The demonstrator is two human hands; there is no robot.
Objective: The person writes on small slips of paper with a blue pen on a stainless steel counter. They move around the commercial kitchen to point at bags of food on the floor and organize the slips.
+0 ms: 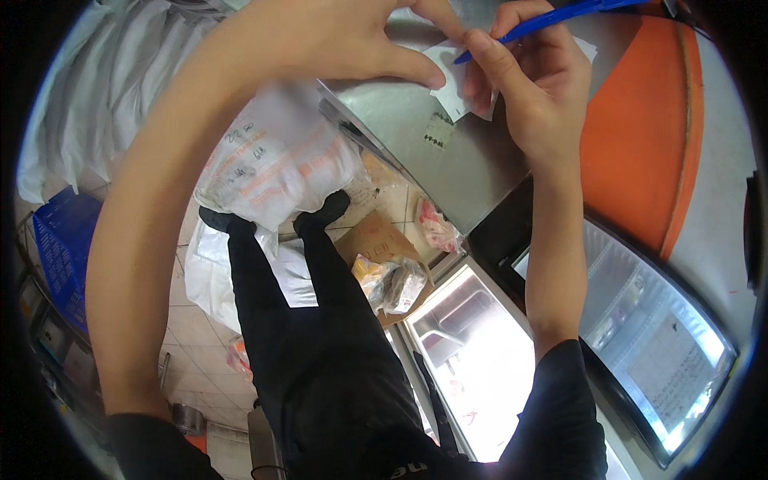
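My right hand (534, 78) grips a blue pen (555, 18), its tip just over a small white slip of paper (451, 99). The slip lies on a metal countertop (384, 111), partly covered by both hands. From the left, my left hand (348, 42) reaches across the counter. Its thumb and forefinger are spread, and the thumb tip rests at the slip's edge. A small label with markings (439, 131) is stuck to the metal just below the slip.
White sacks (276, 162) stand around my feet. A cardboard box (384, 240) with plastic packages (390, 282) is beside them. At right are an orange panel (636, 132) and a glass-fronted unit (654, 336). A blue crate (66, 246) sits left.
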